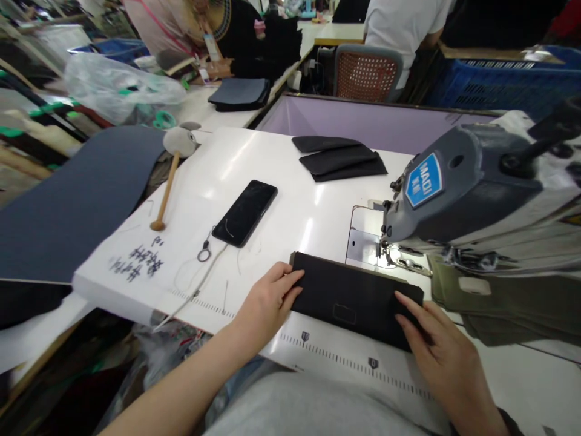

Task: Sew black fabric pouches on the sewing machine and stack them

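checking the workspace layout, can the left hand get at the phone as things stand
Probably yes: the phone lies near the left hand with nothing bulky between, though that hand would first have to leave the black fabric piece.

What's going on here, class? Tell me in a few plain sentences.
A person at a sewing machine has the left hand and right hand at opposite ends of a black panel. The panel is on the person's side of the needle area, not under it. A phone lies to the left on the white table, and loose black pieces lie farther back.
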### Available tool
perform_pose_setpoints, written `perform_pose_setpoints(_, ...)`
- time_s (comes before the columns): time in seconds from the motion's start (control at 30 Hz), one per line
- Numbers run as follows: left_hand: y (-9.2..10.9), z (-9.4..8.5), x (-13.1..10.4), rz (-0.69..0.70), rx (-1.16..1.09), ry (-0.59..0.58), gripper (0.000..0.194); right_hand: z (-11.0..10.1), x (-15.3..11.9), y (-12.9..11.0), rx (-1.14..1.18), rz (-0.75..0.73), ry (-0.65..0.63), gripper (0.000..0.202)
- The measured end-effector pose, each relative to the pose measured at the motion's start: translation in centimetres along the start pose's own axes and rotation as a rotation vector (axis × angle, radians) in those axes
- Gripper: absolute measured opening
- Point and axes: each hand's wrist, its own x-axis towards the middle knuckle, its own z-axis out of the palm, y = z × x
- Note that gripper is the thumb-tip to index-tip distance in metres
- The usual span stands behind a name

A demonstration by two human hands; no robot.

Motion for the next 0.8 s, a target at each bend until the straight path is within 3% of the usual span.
perform_pose_setpoints(0.33,0.3,-0.2,0.1,-0.1,0.003,-0.062,0.025,0.2,0.4,0.0,-0.034,0.053,-0.077,0.035)
perform_pose_setpoints(0.8,0.6,-0.4,0.4,-0.184,0.004,-0.123,0.026,0.6,0.1,1.2,-0.094,-0.012,-0.107,0.039)
